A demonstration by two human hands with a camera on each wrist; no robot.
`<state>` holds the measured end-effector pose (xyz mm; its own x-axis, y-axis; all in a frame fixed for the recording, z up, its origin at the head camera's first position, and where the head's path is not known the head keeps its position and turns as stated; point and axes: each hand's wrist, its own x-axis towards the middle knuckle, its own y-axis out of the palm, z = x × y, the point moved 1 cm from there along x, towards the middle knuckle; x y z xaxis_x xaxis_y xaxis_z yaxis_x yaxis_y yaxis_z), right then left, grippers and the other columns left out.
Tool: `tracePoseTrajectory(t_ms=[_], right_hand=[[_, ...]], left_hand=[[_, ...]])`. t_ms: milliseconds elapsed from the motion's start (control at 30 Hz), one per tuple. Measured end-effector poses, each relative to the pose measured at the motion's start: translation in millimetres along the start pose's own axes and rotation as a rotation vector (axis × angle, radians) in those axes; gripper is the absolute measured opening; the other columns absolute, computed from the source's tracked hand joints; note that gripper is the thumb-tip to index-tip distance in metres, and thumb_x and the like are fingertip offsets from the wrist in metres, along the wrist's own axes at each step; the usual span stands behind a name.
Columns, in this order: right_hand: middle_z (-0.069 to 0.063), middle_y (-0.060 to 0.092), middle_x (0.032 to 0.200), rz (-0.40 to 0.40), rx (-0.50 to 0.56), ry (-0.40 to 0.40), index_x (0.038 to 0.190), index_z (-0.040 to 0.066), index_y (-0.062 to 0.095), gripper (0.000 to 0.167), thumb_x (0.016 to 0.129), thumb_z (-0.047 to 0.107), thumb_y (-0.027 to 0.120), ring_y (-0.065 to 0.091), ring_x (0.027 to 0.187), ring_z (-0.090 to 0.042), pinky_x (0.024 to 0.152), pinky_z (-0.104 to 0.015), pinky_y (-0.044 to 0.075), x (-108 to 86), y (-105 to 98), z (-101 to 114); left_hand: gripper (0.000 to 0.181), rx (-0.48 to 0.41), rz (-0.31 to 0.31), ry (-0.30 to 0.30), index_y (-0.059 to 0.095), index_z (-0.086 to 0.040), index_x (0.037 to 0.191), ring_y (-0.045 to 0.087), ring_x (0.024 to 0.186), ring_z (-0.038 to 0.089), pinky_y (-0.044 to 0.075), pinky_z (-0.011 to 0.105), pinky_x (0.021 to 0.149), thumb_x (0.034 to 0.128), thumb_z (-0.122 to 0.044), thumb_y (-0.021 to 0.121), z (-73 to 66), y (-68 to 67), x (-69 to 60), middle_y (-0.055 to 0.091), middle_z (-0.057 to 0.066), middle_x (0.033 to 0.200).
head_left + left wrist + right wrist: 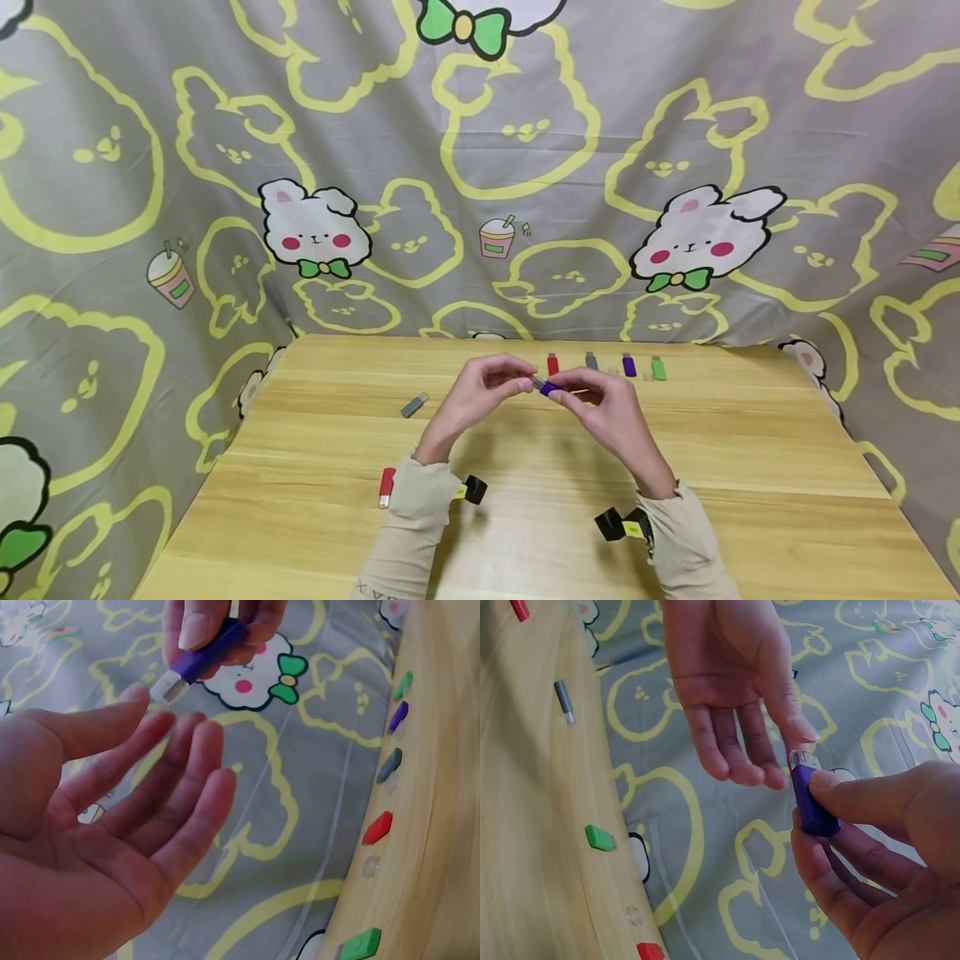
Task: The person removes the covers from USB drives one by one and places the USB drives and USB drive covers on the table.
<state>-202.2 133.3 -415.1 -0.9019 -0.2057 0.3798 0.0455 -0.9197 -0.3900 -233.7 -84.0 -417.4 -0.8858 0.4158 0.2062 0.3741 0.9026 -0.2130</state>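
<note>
My right hand (603, 404) grips a purple USB flash drive (814, 799) between thumb and fingers, holding it above the table. The drive's metal connector (178, 688) points toward my left hand (483, 387). Thumb and index finger of the left hand pinch at the connector's end, where a clear cap (160, 684) seems to sit; how far it covers the metal is hard to tell. The other left fingers are spread loosely, as the left wrist view shows.
Along the table's (750, 433) back edge lie red (552, 364), grey (592, 360), purple (629, 365) and green (658, 367) flash drives, with small clear caps nearby. Another green drive (600, 838) lies behind the left hand. Grey (414, 405) and red (386, 487) drives lie left. A patterned curtain (420, 150) surrounds the table.
</note>
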Motion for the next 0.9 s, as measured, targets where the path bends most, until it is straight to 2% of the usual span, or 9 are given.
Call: tracePoseTrajectory(t_ms=[133,333,667,900], right_hand=[[-0.002,0.077,0.096,-0.003,0.002,-0.010,0.101,0.008,0.080,0.011,0.090,0.008,0.079,0.073,0.084,-0.016,0.074,-0.024,0.060,0.7,2,-1],[-0.005,0.077,0.096,0.000,-0.001,-0.021,0.101,0.006,0.079,0.011,0.090,0.005,0.079,0.074,0.085,-0.020,0.073,-0.025,0.061,0.0,5,-2],[-0.004,0.076,0.096,0.008,-0.045,-0.015,0.101,0.006,0.079,0.011,0.090,0.004,0.079,0.074,0.085,-0.019,0.075,-0.026,0.061,0.1,7,-3],[-0.003,0.076,0.096,0.031,-0.032,-0.030,0.101,0.007,0.079,0.012,0.090,0.003,0.078,0.074,0.085,-0.017,0.076,-0.025,0.061,-0.6,2,-1]], left_hand=[[0.020,0.001,0.012,0.003,0.073,0.003,0.113,0.073,0.092,0.018,0.058,0.030,0.086,0.0960,-0.007,0.073,-0.5,4.1,-0.3,0.074,0.012,0.106],[0.014,0.018,-0.021,0.029,0.073,0.003,0.106,0.071,0.088,0.014,0.058,0.027,0.081,0.0944,-0.005,0.074,0.6,9.5,0.5,0.073,0.015,0.103],[0.009,0.038,-0.049,0.077,0.074,0.003,0.101,0.071,0.086,0.019,0.059,0.025,0.077,0.0922,-0.001,0.075,1.8,13.6,1.4,0.073,0.017,0.100],[0.011,0.041,-0.053,0.048,0.076,0.002,0.101,0.072,0.082,0.014,0.061,0.028,0.076,0.0909,-0.003,0.078,-0.1,11.9,1.1,0.076,0.012,0.096]])
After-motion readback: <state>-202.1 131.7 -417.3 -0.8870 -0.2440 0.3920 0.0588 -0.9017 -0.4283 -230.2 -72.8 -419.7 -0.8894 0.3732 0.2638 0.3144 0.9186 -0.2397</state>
